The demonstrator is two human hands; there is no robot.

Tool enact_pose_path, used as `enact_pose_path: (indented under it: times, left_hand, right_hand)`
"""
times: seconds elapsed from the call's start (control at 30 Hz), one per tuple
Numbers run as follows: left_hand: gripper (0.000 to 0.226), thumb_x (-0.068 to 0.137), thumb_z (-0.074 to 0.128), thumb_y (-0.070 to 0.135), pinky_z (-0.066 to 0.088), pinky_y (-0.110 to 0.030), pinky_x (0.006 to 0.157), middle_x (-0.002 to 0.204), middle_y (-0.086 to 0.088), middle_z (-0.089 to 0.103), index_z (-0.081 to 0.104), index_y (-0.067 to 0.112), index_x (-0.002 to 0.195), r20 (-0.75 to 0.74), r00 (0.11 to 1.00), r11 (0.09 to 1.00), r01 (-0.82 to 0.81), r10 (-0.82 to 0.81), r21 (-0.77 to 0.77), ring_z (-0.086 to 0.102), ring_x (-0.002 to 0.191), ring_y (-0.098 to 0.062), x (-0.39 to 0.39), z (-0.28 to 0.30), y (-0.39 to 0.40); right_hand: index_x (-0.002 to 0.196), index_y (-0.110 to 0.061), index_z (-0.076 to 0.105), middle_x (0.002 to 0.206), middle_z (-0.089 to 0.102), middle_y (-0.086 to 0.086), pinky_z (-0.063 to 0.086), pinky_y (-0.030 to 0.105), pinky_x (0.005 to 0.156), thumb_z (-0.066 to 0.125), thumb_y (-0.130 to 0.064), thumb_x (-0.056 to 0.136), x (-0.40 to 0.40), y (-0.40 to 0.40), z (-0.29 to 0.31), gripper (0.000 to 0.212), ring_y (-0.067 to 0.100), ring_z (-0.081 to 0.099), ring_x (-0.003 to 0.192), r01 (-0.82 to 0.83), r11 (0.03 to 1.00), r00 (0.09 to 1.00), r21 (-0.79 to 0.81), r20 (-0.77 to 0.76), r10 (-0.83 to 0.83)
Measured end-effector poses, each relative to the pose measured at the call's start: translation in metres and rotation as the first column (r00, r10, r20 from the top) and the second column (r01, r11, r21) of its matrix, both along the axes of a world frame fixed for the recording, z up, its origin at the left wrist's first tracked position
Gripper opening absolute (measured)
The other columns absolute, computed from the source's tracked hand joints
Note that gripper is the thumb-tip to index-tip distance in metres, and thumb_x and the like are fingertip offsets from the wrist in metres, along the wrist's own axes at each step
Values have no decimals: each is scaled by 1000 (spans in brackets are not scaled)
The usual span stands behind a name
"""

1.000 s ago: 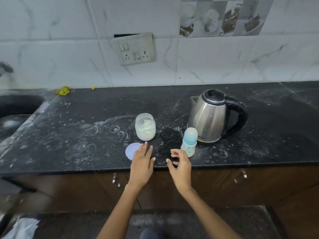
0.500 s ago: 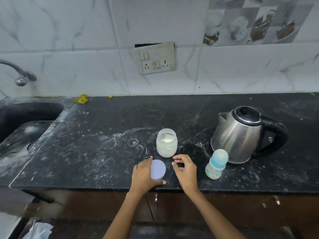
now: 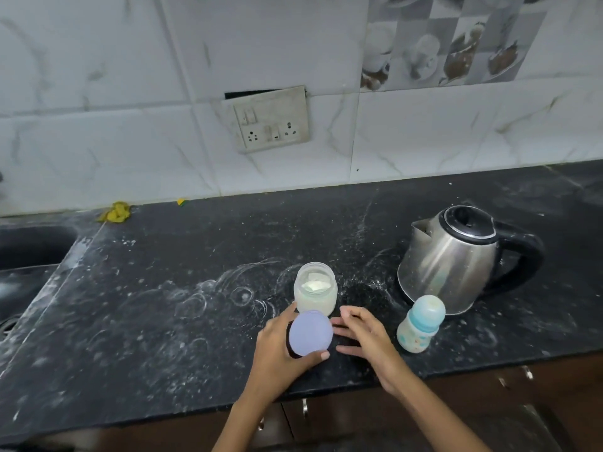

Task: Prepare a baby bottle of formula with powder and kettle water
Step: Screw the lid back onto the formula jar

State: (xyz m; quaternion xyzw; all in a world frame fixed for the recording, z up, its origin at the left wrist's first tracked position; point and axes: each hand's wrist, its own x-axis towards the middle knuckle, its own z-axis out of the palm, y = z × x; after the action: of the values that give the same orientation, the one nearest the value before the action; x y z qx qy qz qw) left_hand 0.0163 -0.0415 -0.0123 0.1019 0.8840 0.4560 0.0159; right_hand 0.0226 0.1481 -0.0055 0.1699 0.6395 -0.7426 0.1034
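An open glass jar (image 3: 315, 291) with white formula powder stands mid-counter. Just in front of it my left hand (image 3: 280, 353) holds the jar's round lilac lid (image 3: 311, 333) between thumb and fingers, lifted off the counter and tilted toward me. My right hand (image 3: 367, 338) hovers beside the lid with fingers spread, holding nothing. A small baby bottle (image 3: 421, 324) with a pale blue cap stands upright to the right of my right hand. Behind the bottle sits a steel kettle (image 3: 456, 259), lid closed, black handle pointing right.
The black stone counter (image 3: 163, 305) is dusted with white powder and ring marks. A sink (image 3: 23, 256) lies at the left edge. A yellow scrap (image 3: 115, 212) rests by the tiled wall, under a socket plate (image 3: 270, 120). Cabinet fronts (image 3: 424, 415) run below.
My left hand picked the lilac lid up from the counter and raised it toward the jar. My right hand moved left, away from the bottle. The camera came closer and shifted left.
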Motion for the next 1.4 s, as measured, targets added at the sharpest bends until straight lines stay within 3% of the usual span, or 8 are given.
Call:
enact_pose_path:
  times: [0.13, 0.3, 0.47, 0.57, 0.7, 0.9, 1.1, 1.4]
  left_hand:
    - [98, 60, 75, 68, 30, -26, 109, 128, 26, 50, 28, 42, 142, -10, 995, 992, 103, -102, 73, 36, 128, 2, 1, 7, 10]
    - [99, 57, 77, 65, 30, -10, 99, 130, 22, 50, 28, 45, 141, -46, 988, 986, 153, -150, 69, 40, 125, -3, -2, 13, 19]
    - [87, 57, 73, 71, 37, -25, 103, 128, 17, 53, 41, 36, 131, -134, 982, 976, -107, 134, 192, 47, 122, -3, -21, 13, 14]
    - [108, 49, 76, 71, 33, -35, 110, 138, 14, 42, 33, 28, 138, -19, 976, 966, -213, 218, 148, 36, 129, -5, -44, 5, 16]
    - [103, 44, 81, 66, 42, -39, 102, 130, 14, 52, 42, 27, 130, 76, 986, 980, -158, 150, 123, 47, 122, -8, -74, -3, 33]
    - [62, 47, 81, 47, 44, -14, 62, 92, 11, 65, 52, 31, 101, 74, 987, 948, -160, 145, 274, 61, 81, 1, -78, -8, 39]
    - [55, 49, 84, 34, 49, -25, 66, 89, 7, 67, 55, 30, 96, 60, 984, 927, -176, 166, 332, 62, 81, -10, -73, -16, 38]
    - [67, 44, 85, 43, 50, -25, 74, 98, 11, 64, 52, 31, 102, 59, 983, 940, -182, 172, 289, 62, 91, -6, -72, -13, 39]
  right_hand:
    - [130, -23, 59, 127, 67, 13, 57, 36, 80, 30, -59, 98, 4, -11, 21, 57, 27, 64, 116, -182, 898, 967, -400, 93, 237]
    - [125, -14, 64, 120, 69, 19, 58, 31, 61, 38, -59, 95, 3, -16, 34, 60, 34, 66, 105, -46, 901, 979, -431, 159, 125]
    - [128, -29, 52, 117, 66, 9, 60, 37, 74, 38, -54, 98, -22, 5, 41, 41, 18, 66, 93, 82, 989, 994, 124, 65, -90]
    - [134, -49, 42, 136, 52, -4, 47, 41, 102, 43, -64, 92, -45, 16, 44, 45, 12, 54, 117, 77, 886, 989, 458, -146, -11]
    - [148, -47, 26, 131, 41, -1, 39, 36, 98, 43, -61, 93, -79, 6, 51, 60, 12, 43, 121, -17, 656, 922, 755, -243, 303]
    - [147, -42, 32, 140, 32, 6, 39, 47, 106, 57, -50, 92, -101, -14, 41, 61, 25, 29, 132, -273, 402, 760, 874, -60, 647]
    - [147, -37, 36, 148, 26, 4, 38, 42, 109, 63, -31, 89, -100, -11, 46, 64, 24, 23, 137, -407, 223, 644, 886, 105, 757]
    - [125, -34, 56, 127, 42, 3, 49, 37, 81, 79, -1, 64, -122, -19, 77, 74, 25, 48, 113, -458, -29, 532, 889, 300, 792]
